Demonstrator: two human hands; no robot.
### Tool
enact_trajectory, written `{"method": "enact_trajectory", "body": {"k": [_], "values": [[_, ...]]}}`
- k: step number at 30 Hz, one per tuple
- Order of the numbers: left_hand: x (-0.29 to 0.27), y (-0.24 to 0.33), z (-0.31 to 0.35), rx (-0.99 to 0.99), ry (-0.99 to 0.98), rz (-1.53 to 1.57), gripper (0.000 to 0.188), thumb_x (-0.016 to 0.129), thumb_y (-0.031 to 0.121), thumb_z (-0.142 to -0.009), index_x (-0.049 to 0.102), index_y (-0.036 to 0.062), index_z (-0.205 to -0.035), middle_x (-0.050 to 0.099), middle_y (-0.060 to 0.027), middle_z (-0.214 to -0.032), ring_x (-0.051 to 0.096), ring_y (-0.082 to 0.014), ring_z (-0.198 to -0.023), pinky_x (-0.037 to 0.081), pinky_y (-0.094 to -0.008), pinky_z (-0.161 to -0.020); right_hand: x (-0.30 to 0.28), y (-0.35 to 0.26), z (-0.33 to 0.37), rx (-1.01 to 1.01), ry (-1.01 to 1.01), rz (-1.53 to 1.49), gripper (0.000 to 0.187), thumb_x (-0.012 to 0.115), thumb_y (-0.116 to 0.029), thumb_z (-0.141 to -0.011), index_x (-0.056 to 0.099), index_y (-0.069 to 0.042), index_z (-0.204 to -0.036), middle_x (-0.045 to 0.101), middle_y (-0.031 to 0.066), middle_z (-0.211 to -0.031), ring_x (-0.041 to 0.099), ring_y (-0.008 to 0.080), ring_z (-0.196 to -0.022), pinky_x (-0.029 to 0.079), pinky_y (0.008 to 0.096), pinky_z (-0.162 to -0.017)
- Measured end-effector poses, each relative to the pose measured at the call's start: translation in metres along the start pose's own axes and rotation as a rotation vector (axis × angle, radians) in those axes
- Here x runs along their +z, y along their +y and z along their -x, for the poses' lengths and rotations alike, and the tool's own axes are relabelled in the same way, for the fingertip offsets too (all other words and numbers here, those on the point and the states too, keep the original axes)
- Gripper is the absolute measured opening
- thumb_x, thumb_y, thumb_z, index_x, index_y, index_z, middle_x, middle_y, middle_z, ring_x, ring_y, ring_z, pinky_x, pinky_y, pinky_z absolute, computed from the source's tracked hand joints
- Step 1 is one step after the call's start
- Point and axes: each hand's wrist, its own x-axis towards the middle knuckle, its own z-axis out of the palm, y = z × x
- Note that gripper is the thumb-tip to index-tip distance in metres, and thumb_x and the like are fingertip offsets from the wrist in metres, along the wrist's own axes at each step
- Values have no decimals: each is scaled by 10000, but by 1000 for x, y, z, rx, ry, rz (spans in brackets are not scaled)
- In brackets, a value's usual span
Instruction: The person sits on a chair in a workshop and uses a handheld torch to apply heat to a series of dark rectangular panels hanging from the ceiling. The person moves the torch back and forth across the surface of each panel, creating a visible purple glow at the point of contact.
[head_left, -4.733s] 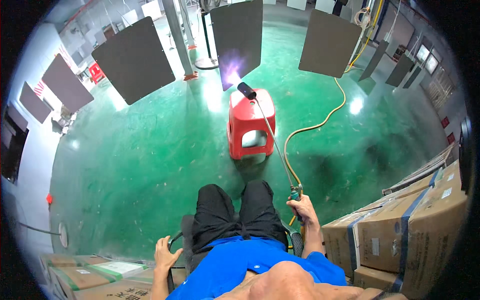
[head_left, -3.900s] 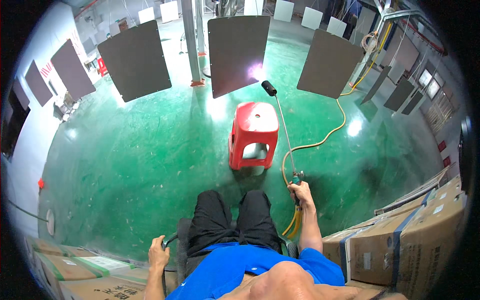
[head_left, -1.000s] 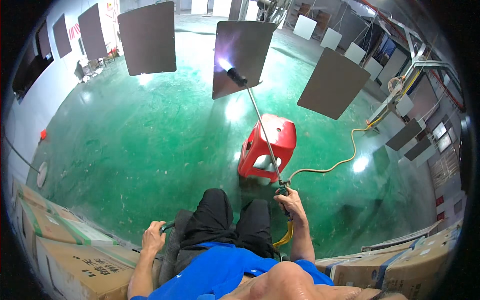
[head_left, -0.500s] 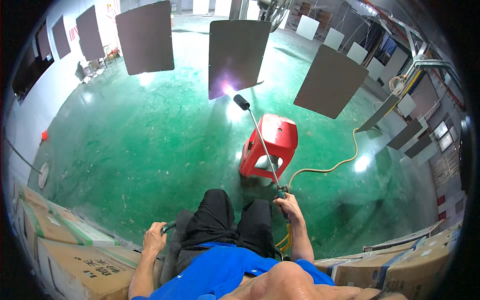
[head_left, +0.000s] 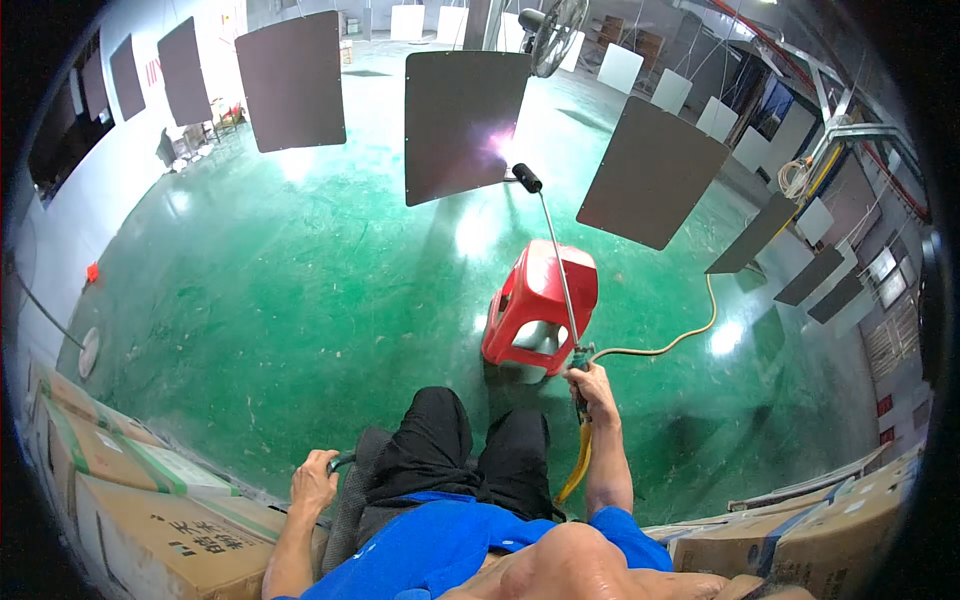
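Note:
My right hand (head_left: 595, 393) is closed around the handle of a long gas torch (head_left: 560, 255). The torch's thin metal tube ends in a black burner head (head_left: 527, 179). A purple-white flame (head_left: 502, 146) from it plays at the right side of a dark hanging panel (head_left: 455, 120), near the lower part. From the torch handle runs a yellow hose (head_left: 577, 470). My left hand (head_left: 314, 484), by my left side, is curled over the dark end of the chair's armrest (head_left: 342, 461). The grip under its fingers is partly hidden.
A red plastic stool (head_left: 545, 300) stands on the green floor (head_left: 270, 300) beneath the torch tube. More dark panels hang left (head_left: 292, 85) and right (head_left: 655, 172). Cardboard boxes (head_left: 180, 535) flank me on both sides. A large fan (head_left: 558, 38) stands behind the middle panel.
The torch head and flame have moved right and slightly up across the middle panel, the right hand shifting slightly right. The hanging panels sit slightly further left. The left hand stays on the armrest.

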Motion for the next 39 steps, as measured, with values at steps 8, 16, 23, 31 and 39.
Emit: {"method": "enact_trajectory", "body": {"k": [8,16,23,31,39], "values": [[0,0,1,12,8,6,390,699,99,-762,627,104,-1145,611,-138,-1148,621,-369,-1008,510,-448,-865,-3,-53,-23,-156,-60,-190,191,707,-88,-742,592,-38,-886,504,-11,-621,465,86,-468,380,257,-427],[-1,3,1,0,4,0,391,690,105,-765,624,113,-1150,608,-138,-1159,615,-376,-1017,506,-454,-872,12,-68,-5,-185,-109,-200,209,705,-70,-750,592,-34,-922,500,-15,-619,452,75,-451,363,241,-412],[-2,2,2,17,2,-13,409,699,125,-766,610,98,-1164,601,-155,-1156,616,-389,-1002,504,-465,-861,19,-31,31,-134,-133,-134,196,716,-83,-738,632,-25,-905,535,0,-602,477,83,-457,382,248,-412],[19,4,-10,54,42,-180,512,759,234,-728,597,86,-1191,588,-138,-1167,524,-330,-1145,443,-441,-949,-17,11,76,-97,49,-65,189,727,-92,-742,624,-43,-892,515,-35,-605,455,61,-483,343,248,-431],[138,81,-81,470,-39,12,591,760,341,-706,606,94,-1220,555,-149,-1256,461,-330,-1230,396,-464,-1015,-47,-5,82,-166,360,-70,199,700,-68,-762,600,-29,-929,516,-19,-576,463,73,-430,359,239,-396]]}}
